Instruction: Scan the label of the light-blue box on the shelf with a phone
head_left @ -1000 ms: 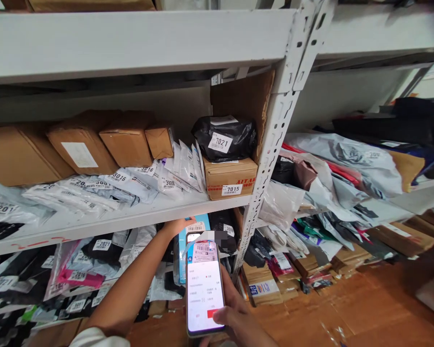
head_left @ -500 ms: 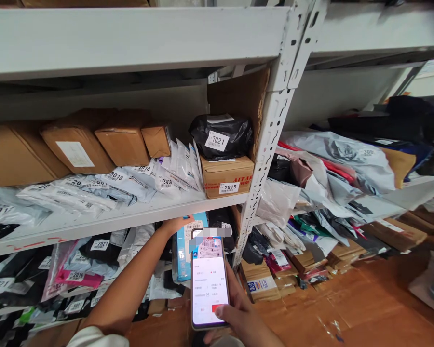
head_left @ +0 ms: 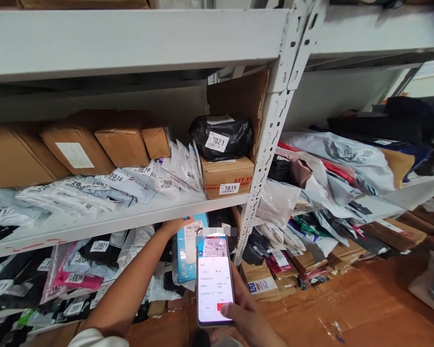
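Observation:
My right hand [head_left: 244, 303] is closed round a smartphone [head_left: 215, 284], its thumb on a red button near the bottom of the lit screen. The screen shows a label image above a white form. My left hand [head_left: 177, 225] grips the top edge of a blue package [head_left: 185, 250] with a white barcode label, just under the shelf edge. A small blue thing shows at its fingertips, too small to name. The phone hides the package's lower right part. Behind the phone lies a black parcel [head_left: 220, 218].
A white metal shelf [head_left: 123, 219] runs above my left hand, bearing cardboard boxes [head_left: 123, 140], white mailing bags and a black parcel marked 7021 [head_left: 217, 140]. A perforated upright [head_left: 265, 159] stands right of it. More bags crowd the right shelves. Cardboard covers the floor [head_left: 311, 318].
The phone in my right hand has shifted slightly to the right, showing more of the blue package. My left hand stays at the package's top edge.

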The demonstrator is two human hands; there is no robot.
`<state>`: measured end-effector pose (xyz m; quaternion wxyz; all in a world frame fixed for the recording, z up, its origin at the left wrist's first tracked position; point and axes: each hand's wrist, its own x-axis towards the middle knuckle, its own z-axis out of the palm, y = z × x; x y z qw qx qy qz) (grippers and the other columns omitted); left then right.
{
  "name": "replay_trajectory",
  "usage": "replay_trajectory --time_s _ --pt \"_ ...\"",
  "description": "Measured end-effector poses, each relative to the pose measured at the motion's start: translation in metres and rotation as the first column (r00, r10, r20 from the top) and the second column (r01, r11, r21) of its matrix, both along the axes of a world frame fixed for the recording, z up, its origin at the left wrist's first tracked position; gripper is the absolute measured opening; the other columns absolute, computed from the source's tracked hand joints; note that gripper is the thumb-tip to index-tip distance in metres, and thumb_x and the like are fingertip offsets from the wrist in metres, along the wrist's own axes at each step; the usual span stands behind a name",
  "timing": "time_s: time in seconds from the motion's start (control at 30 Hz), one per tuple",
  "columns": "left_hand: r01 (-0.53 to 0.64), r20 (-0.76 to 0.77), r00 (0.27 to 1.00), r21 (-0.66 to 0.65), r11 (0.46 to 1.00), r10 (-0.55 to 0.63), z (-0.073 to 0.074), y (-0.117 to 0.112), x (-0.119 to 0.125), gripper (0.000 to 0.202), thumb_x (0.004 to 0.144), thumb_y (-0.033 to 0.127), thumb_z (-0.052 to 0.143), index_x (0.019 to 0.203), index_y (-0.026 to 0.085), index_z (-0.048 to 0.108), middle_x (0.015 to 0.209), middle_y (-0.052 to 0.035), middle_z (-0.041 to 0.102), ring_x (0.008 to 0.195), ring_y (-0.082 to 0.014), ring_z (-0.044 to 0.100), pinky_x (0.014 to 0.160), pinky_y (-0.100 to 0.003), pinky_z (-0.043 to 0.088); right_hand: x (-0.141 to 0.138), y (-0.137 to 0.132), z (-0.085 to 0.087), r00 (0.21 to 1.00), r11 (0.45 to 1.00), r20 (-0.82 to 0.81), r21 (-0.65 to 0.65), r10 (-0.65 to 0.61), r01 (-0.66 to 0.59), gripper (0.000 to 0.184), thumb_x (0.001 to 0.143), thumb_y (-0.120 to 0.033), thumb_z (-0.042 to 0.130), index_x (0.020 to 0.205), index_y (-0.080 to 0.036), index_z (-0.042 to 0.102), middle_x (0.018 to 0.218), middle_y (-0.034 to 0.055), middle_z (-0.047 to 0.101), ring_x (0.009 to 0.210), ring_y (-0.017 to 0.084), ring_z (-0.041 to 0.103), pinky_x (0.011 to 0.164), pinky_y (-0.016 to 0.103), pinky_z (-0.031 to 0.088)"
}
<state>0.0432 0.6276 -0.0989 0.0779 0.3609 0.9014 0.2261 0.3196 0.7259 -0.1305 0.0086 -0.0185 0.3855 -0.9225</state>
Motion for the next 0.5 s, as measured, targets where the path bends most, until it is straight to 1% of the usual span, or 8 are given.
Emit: replay_trajectory --time_s 0.13,0.2,0.3,0.4,0.5 --pt "0.015 0.009 1.000 0.012 1.000 -0.015 -0.004 -0.001 -0.003 0.008 0.083 0.025 0.062 0.078 0.019 0.064 0.097 -0.0020 0.071 0.098 -0.0207 0.061 0.099 -0.042 0.041 0.003 0.007 -0.001 0.998 0.998 0.031 -0.031 -0.055 0.056 0.112 0.071 -0.025 0.077 0.152 -0.031 -0.001 0.117 0.0108 0.070 0.093 0.030 0.071 0.052 0.030 0.055" --pt "0.031 0.018 0.999 0.027 0.999 -0.032 -0.004 -0.001 -0.003 0.007 0.083 0.023 0.062 0.079 0.018 0.064 0.096 -0.0020 0.070 0.096 -0.0199 0.062 0.098 -0.042 0.042 0.005 0.013 0.000 0.991 0.994 0.086 0.006 -0.106 0.106 0.110 0.069 -0.024 0.076 0.152 -0.030 0.003 0.122 0.0105 0.067 0.093 0.030 0.071 0.051 0.030 0.055" --pt "0.050 0.028 0.998 0.048 0.998 -0.051 -0.001 -0.002 -0.002 0.007 0.083 0.023 0.062 0.080 0.018 0.065 0.093 -0.0017 0.070 0.094 -0.0196 0.062 0.098 -0.041 0.042 0.007 0.020 -0.001 0.974 0.985 0.149 0.064 -0.171 0.163 0.105 0.067 -0.025 0.075 0.152 -0.027 0.013 0.131 0.0130 0.061 0.104 0.033 0.067 0.048 0.031 0.056" --pt "0.061 0.035 0.997 0.061 0.996 -0.063 0.003 -0.002 0.000 0.006 0.083 0.022 0.062 0.079 0.018 0.065 0.093 -0.0017 0.071 0.094 -0.0194 0.063 0.099 -0.040 0.042 0.008 0.023 -0.004 0.970 0.980 0.142 0.048 -0.199 0.194 0.106 0.067 -0.026 0.076 0.152 -0.027 0.013 0.133 0.0131 0.059 0.114 0.034 0.063 0.047 0.028 0.054" --pt "0.065 0.038 0.997 0.062 0.996 -0.068 0.006 -0.001 0.001 0.006 0.083 0.021 0.062 0.080 0.017 0.065 0.093 -0.0025 0.071 0.094 -0.0190 0.063 0.099 -0.040 0.043 0.008 0.022 -0.004 0.969 0.977 0.127 0.026 -0.212 0.210 0.107 0.066 -0.024 0.077 0.152 -0.028 0.013 0.132 0.0110 0.061 0.117 0.033 0.061 0.048 0.027 0.053"
